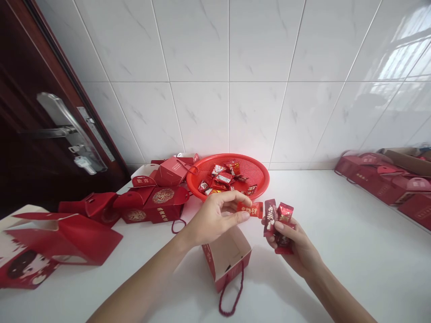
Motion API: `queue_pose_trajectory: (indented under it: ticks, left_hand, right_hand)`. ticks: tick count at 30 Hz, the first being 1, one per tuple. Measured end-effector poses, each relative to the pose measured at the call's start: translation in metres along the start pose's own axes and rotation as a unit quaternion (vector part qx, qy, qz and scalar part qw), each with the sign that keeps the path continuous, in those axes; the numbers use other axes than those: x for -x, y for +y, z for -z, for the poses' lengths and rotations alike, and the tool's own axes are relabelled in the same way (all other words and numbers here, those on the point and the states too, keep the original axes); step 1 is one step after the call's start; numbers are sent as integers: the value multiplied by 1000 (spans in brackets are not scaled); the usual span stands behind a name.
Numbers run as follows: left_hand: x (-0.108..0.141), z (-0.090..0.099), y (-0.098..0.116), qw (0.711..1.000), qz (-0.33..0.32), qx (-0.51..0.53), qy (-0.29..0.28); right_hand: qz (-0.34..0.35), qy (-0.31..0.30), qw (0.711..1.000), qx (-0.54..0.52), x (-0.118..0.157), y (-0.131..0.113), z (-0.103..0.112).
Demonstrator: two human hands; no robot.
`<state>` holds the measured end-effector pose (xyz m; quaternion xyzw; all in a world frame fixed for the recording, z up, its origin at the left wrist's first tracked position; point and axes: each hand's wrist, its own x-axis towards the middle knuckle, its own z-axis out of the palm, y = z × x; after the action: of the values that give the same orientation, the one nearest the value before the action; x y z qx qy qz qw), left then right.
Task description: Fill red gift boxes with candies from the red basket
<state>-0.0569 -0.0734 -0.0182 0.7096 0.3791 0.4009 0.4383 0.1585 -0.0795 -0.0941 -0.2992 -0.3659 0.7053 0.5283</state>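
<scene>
My left hand [215, 214] pinches a small red-orange wrapped candy [252, 210] between thumb and fingers, above the far end of an open box. In my right hand [296, 240] several wrapped candies [270, 218] in dark red and bright red wrappers are gripped under the thumb. Below and between the hands stands the open red gift box [232, 276], its pale inside showing and a dark red cord handle hanging off its near end. Just behind my left hand sits a red plastic basket [264, 181] with a heap of wrapped candies [224, 178] in it.
Red gift boxes [164, 208] cluster on the left of the white table [336, 251], with a larger folded box [77, 237] nearer me. More red boxes [377, 179] line the right side. A tiled wall [256, 121] rises behind; a dark door [20, 107] with keys stands left.
</scene>
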Motion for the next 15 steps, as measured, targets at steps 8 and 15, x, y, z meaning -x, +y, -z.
queue_pose_trajectory:
  ticks: [8, 15]
  left_hand:
    - [2, -7, 0, 998, 34, -41, 12]
    - [4, -10, 5, 996, 40, -76, 10]
  right_hand:
    - [-8, -13, 1000, 17, 0, 3, 0]
    - [-4, -12, 999, 44, 4, 1, -8]
